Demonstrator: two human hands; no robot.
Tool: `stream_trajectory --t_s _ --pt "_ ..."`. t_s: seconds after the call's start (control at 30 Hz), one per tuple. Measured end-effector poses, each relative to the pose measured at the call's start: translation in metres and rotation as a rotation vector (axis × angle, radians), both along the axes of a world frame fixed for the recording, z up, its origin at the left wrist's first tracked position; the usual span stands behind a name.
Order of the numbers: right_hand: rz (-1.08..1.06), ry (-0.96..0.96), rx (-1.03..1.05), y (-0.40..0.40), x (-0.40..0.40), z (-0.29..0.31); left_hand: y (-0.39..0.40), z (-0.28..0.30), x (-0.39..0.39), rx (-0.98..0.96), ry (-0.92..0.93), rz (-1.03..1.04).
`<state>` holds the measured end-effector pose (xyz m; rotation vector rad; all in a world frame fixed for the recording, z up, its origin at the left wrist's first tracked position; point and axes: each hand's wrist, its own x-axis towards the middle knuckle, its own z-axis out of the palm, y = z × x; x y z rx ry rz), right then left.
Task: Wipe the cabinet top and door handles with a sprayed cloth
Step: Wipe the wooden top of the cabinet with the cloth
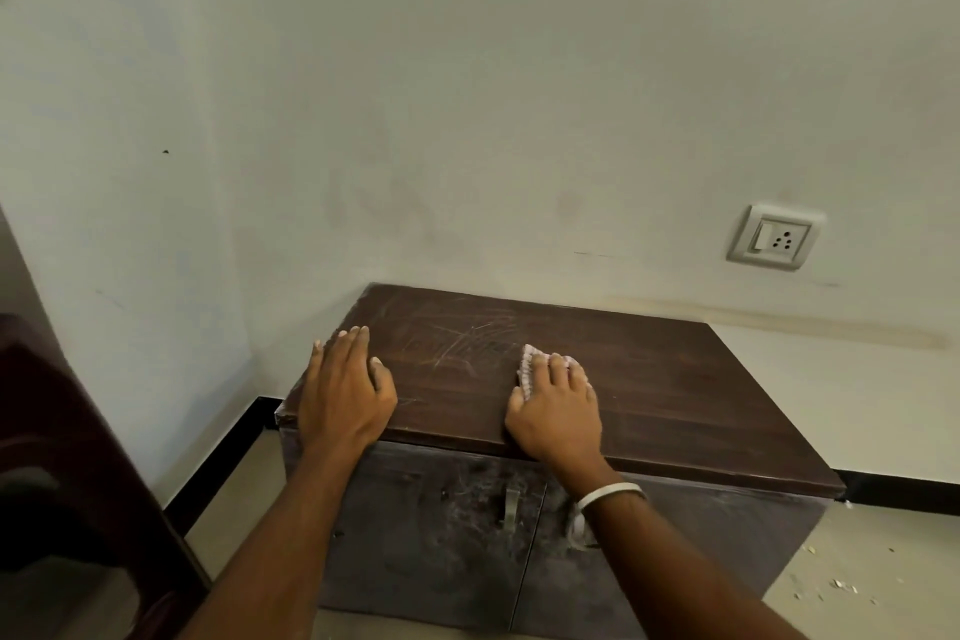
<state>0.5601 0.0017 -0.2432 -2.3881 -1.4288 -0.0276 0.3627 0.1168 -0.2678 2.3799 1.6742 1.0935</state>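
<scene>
A low dark-brown cabinet stands in the room's corner, and its scratched top [649, 379] fills the middle of the head view. My right hand [558, 405] presses a small pale pink cloth [527, 369] flat on the top near the front edge; only the cloth's edge shows past my fingers. My left hand [345, 390] lies palm-down on the top's left front corner, fingers spread, holding nothing. Below, the two dusty doors meet at a metal handle [510, 507]; my right wrist hides part of the second handle [577, 525].
White walls close in behind and to the left of the cabinet. A switch and socket plate [774, 238] sits on the back wall to the right. Dark furniture [67, 483] stands at the left. Crumbs [836, 585] lie on the tiled floor at the right.
</scene>
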Motion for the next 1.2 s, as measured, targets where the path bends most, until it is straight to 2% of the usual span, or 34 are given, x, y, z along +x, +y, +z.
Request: stream_trajectory --t_s 0.23,0.4,0.7,0.83,0.97,1.2 --pt "0.201 0.009 0.032 0.057 -0.077 -0.003 0.002 -0.001 0.000 -0.008 -0.014 0.011" --pt "0.253 0.025 0.074 0.058 -0.063 -0.005 0.001 -0.001 0.000 -0.003 -0.027 0.012" --pt "0.020 -0.004 0.021 0.028 0.049 -0.001 0.000 0.001 0.000 -0.021 -0.021 0.013" --pt "-0.046 -0.002 -0.009 0.027 0.064 0.000 -0.001 0.002 0.000 -0.020 -0.012 0.016" --pt "-0.043 -0.013 -0.009 0.043 0.044 0.000 -0.002 0.002 0.000 -0.017 -0.003 0.021" --pt "0.213 0.005 0.020 0.097 -0.047 0.002 -0.002 0.002 0.001 -0.007 -0.016 0.028"
